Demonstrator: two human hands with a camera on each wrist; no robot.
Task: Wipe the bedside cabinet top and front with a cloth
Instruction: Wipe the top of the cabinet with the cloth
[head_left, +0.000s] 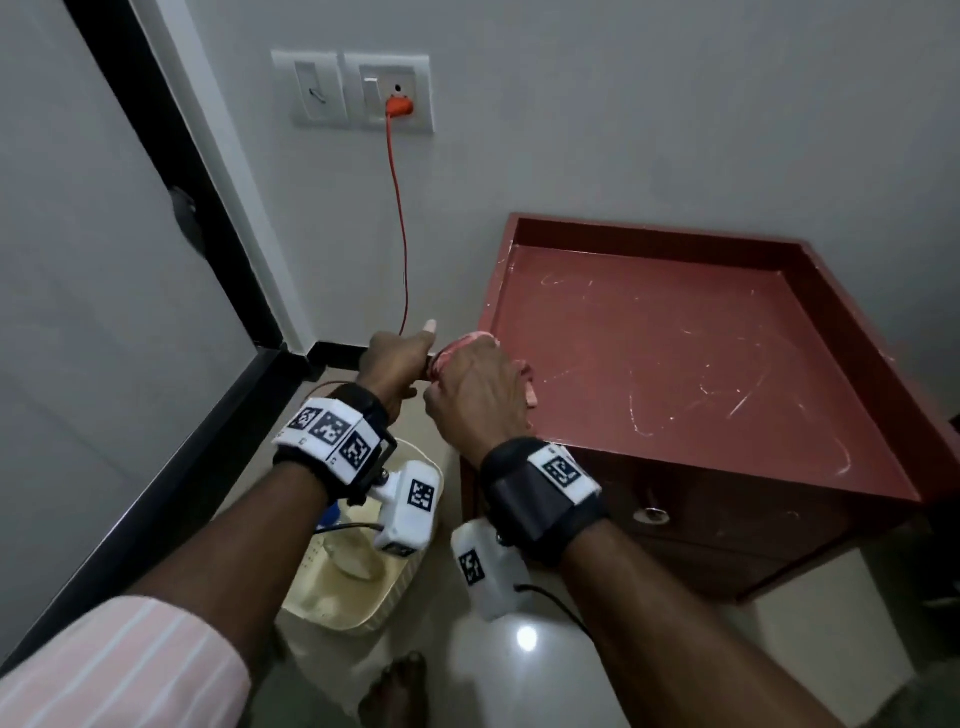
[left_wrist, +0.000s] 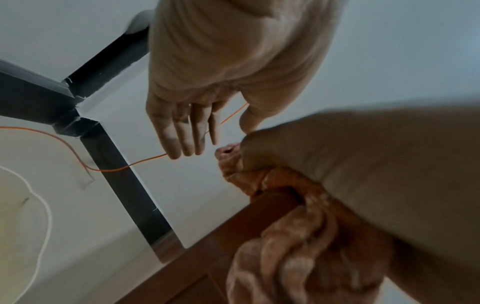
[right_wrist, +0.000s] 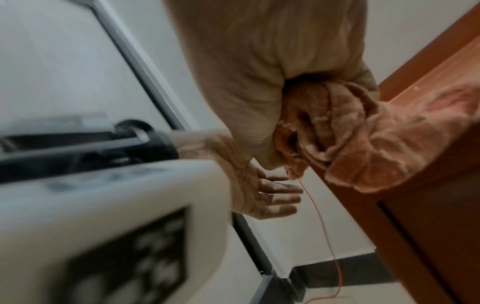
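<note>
The red-brown bedside cabinet stands against the wall, its scratched top ringed by a raised rim. My right hand grips a bunched pink cloth at the top's left front corner. In the right wrist view the cloth drapes over the cabinet edge under my right hand. My left hand hovers just left of the cloth. In the left wrist view my left hand shows straight fingers holding nothing, beside the cloth.
An orange cable hangs from a wall socket down to the floor left of the cabinet. A cream basket sits on the floor beneath my left arm. The drawer front has a metal knob. A black door frame runs at left.
</note>
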